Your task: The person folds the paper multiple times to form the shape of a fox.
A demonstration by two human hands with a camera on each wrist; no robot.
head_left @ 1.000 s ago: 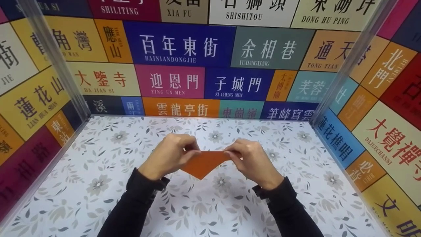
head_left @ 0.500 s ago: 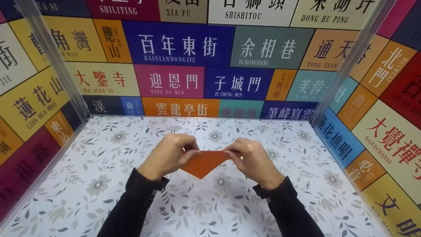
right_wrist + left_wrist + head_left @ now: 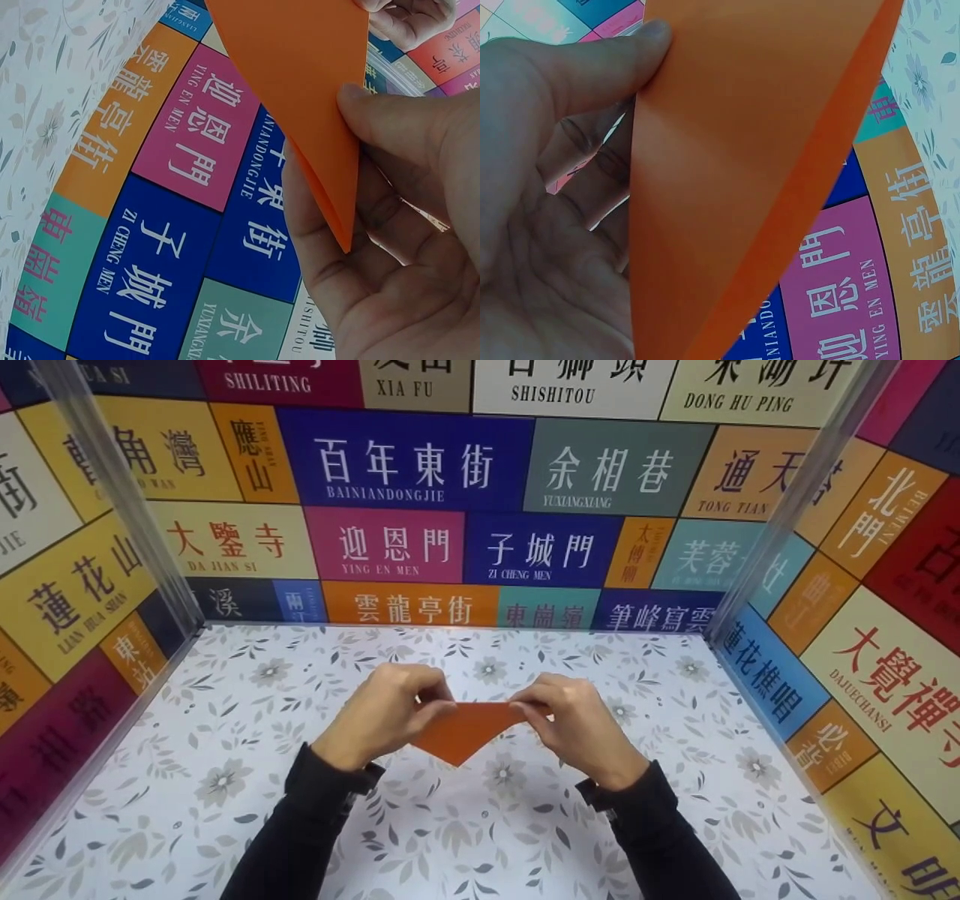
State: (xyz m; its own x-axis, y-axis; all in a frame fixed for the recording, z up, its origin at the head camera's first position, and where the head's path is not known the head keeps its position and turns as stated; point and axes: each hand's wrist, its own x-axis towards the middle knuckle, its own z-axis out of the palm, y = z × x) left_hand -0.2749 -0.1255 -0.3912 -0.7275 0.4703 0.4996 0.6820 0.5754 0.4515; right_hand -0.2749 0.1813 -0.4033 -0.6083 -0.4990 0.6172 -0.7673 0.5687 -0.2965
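Here's the orange paper (image 3: 469, 731), folded over, up above the middle of the surface (image 3: 420, 847) and spanning two hands. The head view loses both its ends behind those hands; the left wrist view crops it top and bottom. How high it hangs is hard to make out. Long axis side to side, along the surface's back edge, and one corner points down toward the near edge, itself cut off. The layers gape slightly along a slanting side. And the grip: left hand (image 3: 390, 709) pinching the top edge, fingers partly hidden; right hand (image 3: 581, 724) pinching it too, near the right tip. Black sleeves (image 3: 281, 832) leave the picture below; behind, a sign-covered wall (image 3: 412, 431), cropped on top.
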